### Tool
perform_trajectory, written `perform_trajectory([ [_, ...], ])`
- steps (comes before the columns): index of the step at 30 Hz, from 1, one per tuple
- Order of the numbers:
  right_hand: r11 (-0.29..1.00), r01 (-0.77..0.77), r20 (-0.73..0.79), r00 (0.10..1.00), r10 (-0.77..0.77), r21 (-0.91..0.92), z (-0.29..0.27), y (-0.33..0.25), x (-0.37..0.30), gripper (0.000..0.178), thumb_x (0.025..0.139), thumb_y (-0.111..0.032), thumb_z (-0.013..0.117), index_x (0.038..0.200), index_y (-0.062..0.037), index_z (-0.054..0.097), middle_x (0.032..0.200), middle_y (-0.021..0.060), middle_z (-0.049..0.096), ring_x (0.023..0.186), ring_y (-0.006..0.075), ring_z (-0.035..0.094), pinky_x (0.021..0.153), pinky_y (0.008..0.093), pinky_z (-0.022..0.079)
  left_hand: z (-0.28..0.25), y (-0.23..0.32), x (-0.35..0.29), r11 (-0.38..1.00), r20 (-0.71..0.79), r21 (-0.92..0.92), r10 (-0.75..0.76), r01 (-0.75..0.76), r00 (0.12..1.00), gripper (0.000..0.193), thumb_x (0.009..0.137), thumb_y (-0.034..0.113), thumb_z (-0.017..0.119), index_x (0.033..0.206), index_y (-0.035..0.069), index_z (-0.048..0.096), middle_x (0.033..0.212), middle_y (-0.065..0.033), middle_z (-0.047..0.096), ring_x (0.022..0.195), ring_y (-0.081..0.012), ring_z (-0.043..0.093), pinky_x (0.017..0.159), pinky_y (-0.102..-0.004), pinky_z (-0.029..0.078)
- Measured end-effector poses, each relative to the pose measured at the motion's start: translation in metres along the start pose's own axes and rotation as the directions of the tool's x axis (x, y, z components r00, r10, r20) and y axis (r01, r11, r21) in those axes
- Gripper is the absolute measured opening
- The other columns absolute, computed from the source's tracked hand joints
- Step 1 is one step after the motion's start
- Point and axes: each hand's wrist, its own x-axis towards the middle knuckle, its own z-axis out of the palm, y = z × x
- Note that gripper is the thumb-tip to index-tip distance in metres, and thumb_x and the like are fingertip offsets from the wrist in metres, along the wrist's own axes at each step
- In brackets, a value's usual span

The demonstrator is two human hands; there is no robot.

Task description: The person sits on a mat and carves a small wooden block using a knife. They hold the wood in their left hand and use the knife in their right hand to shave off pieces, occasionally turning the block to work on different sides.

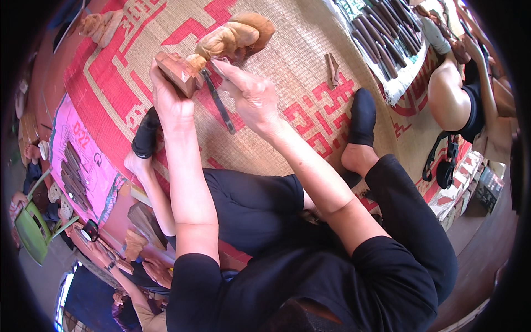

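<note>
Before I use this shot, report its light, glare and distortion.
In the head view, bright light pales the right hand; the black shirt shows little detail; blue-white glare sits at lower left; the green chair looks tilted near the left rim, and the corners go black.

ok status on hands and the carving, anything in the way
Left hand grips wooden carving at its block end. Right hand by dark narrow tool, hold unclear. Rounded end points away from body. Wood scrap on mat, apart from both hands.
</note>
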Motion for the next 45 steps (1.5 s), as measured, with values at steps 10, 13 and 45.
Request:
perform_trajectory([
  [10,0.985,0.159,-0.184,0.972,-0.145,0.061,0.010,-0.011,0.008,0.033,0.083,-0.005,0.059,0.114,-0.0174,0.065,0.084,0.0062,0.068,0.074,0.0241,0.066,0.061,0.0352,0.053,-0.007,0.002,0.008,0.999,0.094,-0.016,-0.050,0.051,0.994,0.033,0.096,0.046,0.046,0.108,0.015,0.053,0.100,-0.0036,0.062,0.091,-0.0254,0.063,0.068,-0.0465,0.054],
  [13,0.986,0.136,-0.061,0.988,-0.142,-0.092,0.018,-0.004,0.010,0.039,0.082,-0.004,0.057,0.115,-0.0225,0.064,0.076,0.0053,0.065,0.071,0.0241,0.066,0.058,0.0356,0.052,-0.013,0.002,0.009,0.994,0.071,-0.092,-0.051,0.058,0.996,0.033,0.096,0.044,0.047,0.107,0.014,0.053,0.099,-0.0037,0.062,0.090,-0.0251,0.063,0.067,-0.0448,0.054],
  [45,0.998,0.065,-0.040,0.997,-0.064,0.018,0.015,0.008,-0.020,0.033,0.083,-0.010,0.060,0.114,-0.0195,0.065,0.080,0.0039,0.067,0.070,0.0235,0.066,0.058,0.0354,0.052,-0.006,-0.001,0.000,0.994,0.019,-0.109,-0.017,0.019,1.000,0.031,0.096,0.039,0.051,0.109,0.011,0.054,0.100,-0.0055,0.062,0.092,-0.0248,0.062,0.074,-0.0449,0.056],
])
